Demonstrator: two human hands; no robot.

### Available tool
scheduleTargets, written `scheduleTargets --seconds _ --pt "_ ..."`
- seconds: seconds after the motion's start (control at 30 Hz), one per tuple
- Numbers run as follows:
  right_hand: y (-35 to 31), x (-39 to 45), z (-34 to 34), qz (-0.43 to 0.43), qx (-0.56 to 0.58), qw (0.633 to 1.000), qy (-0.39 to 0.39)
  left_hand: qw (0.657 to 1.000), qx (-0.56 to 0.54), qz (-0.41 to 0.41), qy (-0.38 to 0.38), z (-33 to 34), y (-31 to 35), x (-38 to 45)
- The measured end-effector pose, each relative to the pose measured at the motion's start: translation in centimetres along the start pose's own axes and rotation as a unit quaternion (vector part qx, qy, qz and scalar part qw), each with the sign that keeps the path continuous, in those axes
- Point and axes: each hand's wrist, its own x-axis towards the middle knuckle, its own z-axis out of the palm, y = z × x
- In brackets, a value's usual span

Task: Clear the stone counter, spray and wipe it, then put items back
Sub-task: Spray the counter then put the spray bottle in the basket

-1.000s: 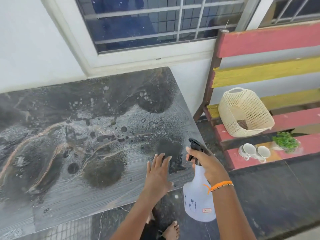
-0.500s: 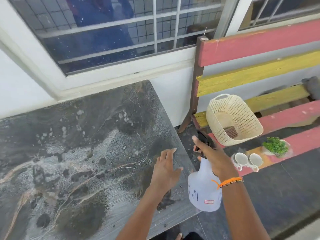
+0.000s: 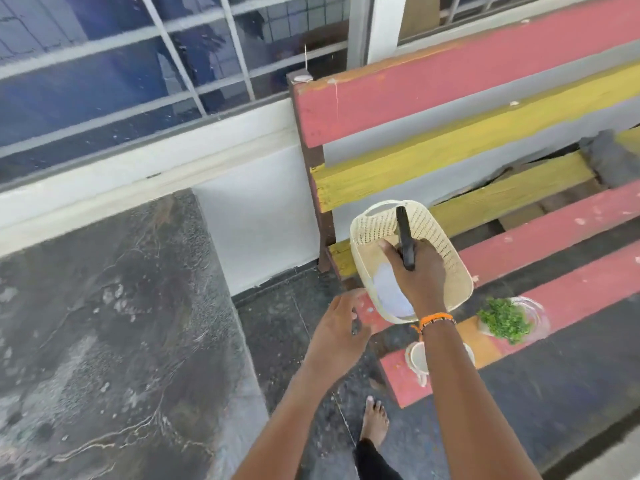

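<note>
A person's right hand (image 3: pixel 420 271) lowers a translucent white plastic spray bottle with a black trigger head (image 3: pixel 393 289) into a cream perforated plastic basket (image 3: pixel 367 233), which sits tilted on the red and yellow slatted wooden bench (image 3: pixel 485 98) just beside the right edge of the dark veined stone table (image 3: pixel 104 323). The fingers of that hand are wrapped around the bottle's neck, the black trigger head pointing up and away past the knuckles; the wrist, circled by an orange beaded bracelet (image 3: pixel 436 318), bends downward from a nearly straight forearm. The left hand (image 3: pixel 337 327) hangs between the table's right edge and the bench's front edge, holding nothing, its fingers loosely curled and spread, palm down.

The table's surface is wet and mottled with droplets and carries no items, so the spraying appears done and the bottle is being parked before wiping. To do this well, the bottle probably wants setting base-first against the basket's lower wall so it does not roll out of the tilted basket, and release should come only once it rests there. The free left hand is near enough to steady the basket's rim if it shifts.

Near the bench's front edge sit 2 white ceramic cups (image 3: pixel 417 358), partly hidden behind the right forearm, and a small green leafy plant in a clear dish (image 3: pixel 505 318). A dark grey cloth (image 3: pixel 609 157) lies towards the bench's far right end, likely the wiping rag.
</note>
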Motion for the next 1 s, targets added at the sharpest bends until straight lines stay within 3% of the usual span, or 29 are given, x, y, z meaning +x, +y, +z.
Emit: scheduleTargets --seconds 0.23,0.57,0.9,1.0 --pt "7.4 8.8 1.9 0.030 -0.012 0.999 -0.044 0.996 -0.026 -0.079 0.027 4.0 1.2 7.1" --pt "12.2 11.8 7.2 0.022 0.013 0.989 -0.144 0.989 -0.030 -0.147 0.010 7.0 -0.1 9.8" --pt "12.5 10.3 6.7 0.040 0.041 0.986 -0.158 0.984 -0.058 -0.164 -0.023 8.4 -0.4 9.6" --pt "12.8 8.3 5.0 0.053 0.049 0.991 -0.116 0.980 -0.070 -0.179 -0.059 9.1 0.0 9.0"
